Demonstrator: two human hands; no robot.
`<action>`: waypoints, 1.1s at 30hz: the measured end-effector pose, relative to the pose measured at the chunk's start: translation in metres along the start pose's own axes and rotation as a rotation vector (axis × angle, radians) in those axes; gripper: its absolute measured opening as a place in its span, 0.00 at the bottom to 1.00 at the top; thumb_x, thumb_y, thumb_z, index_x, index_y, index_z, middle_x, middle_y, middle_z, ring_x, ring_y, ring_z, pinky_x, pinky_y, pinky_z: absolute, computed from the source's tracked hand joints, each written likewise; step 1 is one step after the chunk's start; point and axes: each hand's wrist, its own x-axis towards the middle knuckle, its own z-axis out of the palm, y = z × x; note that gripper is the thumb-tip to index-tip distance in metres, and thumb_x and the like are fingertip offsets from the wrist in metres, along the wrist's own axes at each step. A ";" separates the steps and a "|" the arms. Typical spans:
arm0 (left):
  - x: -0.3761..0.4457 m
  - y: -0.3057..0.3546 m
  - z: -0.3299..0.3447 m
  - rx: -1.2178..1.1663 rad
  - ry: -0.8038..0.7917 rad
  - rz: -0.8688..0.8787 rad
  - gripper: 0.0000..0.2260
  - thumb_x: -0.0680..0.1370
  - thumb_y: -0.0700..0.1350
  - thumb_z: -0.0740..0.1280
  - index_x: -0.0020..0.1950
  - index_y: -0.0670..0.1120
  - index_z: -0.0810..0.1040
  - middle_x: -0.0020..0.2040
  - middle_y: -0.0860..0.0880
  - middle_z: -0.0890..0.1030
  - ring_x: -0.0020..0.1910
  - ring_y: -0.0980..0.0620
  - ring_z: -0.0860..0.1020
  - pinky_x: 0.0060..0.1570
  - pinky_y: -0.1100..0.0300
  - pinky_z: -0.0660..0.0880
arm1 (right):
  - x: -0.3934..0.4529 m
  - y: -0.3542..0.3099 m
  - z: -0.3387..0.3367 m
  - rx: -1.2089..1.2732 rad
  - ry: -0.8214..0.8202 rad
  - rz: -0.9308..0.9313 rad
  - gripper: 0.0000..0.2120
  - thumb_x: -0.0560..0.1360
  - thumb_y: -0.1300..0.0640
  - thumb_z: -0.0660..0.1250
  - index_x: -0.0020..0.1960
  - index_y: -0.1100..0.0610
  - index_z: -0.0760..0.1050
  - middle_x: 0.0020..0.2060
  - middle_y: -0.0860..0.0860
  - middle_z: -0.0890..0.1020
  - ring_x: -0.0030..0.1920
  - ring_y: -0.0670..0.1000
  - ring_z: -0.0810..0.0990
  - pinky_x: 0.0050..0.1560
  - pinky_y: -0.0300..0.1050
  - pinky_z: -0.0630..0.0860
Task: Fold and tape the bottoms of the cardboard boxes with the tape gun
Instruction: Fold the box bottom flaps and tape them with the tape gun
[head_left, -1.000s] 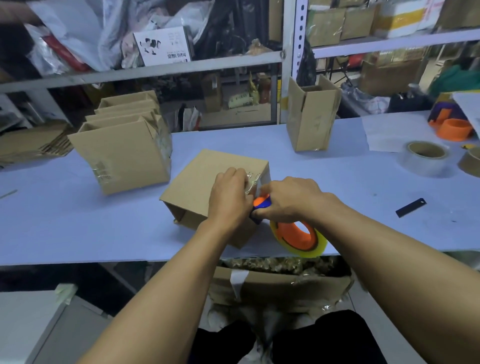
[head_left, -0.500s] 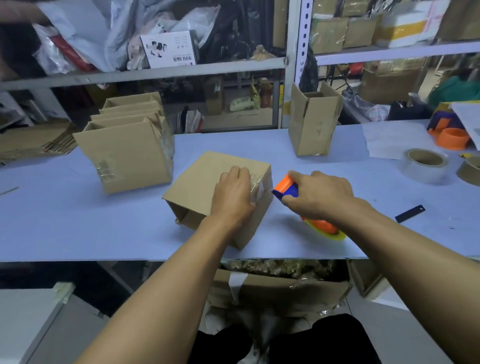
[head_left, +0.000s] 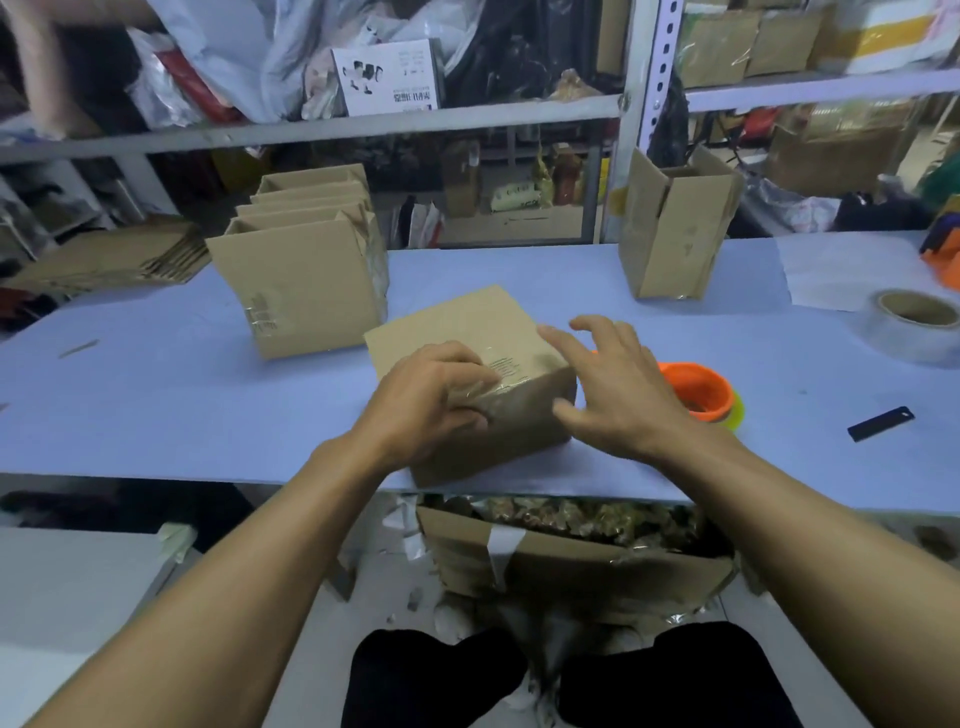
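**Taped box under both hands at the desk's near edge**

Metal shelving crammed with bags, parcels and cartons backs a pale blue desk (head_left: 156, 395). On the shelf a white carton (head_left: 387, 78) stands upside down, printed with small dark product pictures and a line of characters too small to read.

Head view: the cardboard box (head_left: 467, 332) being worked on lies near the middle of the desk's near edge, tilted, its closed bottom facing up. Clear tape (head_left: 511, 371) runs across that face and down over the near edge; under it shows a small block of printed lines, not legible. The left hand (head_left: 431, 400) rests on the box's near top edge, fingers curled over the tape end and pressing it against the cardboard. The right hand (head_left: 618, 384) is spread, fingers straight and apart, holding nothing; it hovers over the box's right corner, and whether the fingertips touch the cardboard cannot be told.

The tape gun (head_left: 701, 389), orange with a yellow-green roll, lies flat on the desk just right of the box, partly hidden behind the right hand and not held.

A row of open boxes (head_left: 301, 291) stands toward the far left of the desk; the nearest one bears a faint printed mark on its lower front, unreadable. A single open box (head_left: 670, 228) stands upright at the far edge, right of centre. A spare tape roll (head_left: 914, 325) sits near the right edge, and a small black strip (head_left: 880, 424) lies nearer, right of the tape gun.
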 end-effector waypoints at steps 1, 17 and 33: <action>-0.003 0.001 -0.003 -0.047 0.002 -0.003 0.19 0.66 0.46 0.80 0.56 0.49 0.84 0.53 0.54 0.81 0.53 0.51 0.78 0.53 0.53 0.76 | 0.002 -0.005 0.001 0.041 0.009 -0.115 0.33 0.70 0.47 0.66 0.74 0.46 0.67 0.69 0.54 0.69 0.67 0.58 0.66 0.63 0.56 0.68; -0.018 0.000 0.010 -0.191 0.123 -0.161 0.08 0.67 0.46 0.78 0.43 0.50 0.82 0.52 0.55 0.85 0.58 0.58 0.80 0.54 0.53 0.78 | 0.013 -0.020 0.052 0.098 0.503 -0.356 0.12 0.74 0.46 0.68 0.39 0.53 0.81 0.36 0.50 0.78 0.38 0.57 0.75 0.39 0.52 0.69; -0.014 -0.008 0.008 0.046 0.091 -0.150 0.24 0.66 0.50 0.73 0.62 0.51 0.79 0.68 0.53 0.76 0.66 0.52 0.74 0.61 0.58 0.72 | 0.026 -0.008 0.048 0.104 0.445 -0.418 0.15 0.77 0.43 0.66 0.50 0.53 0.84 0.43 0.52 0.79 0.43 0.58 0.76 0.41 0.51 0.71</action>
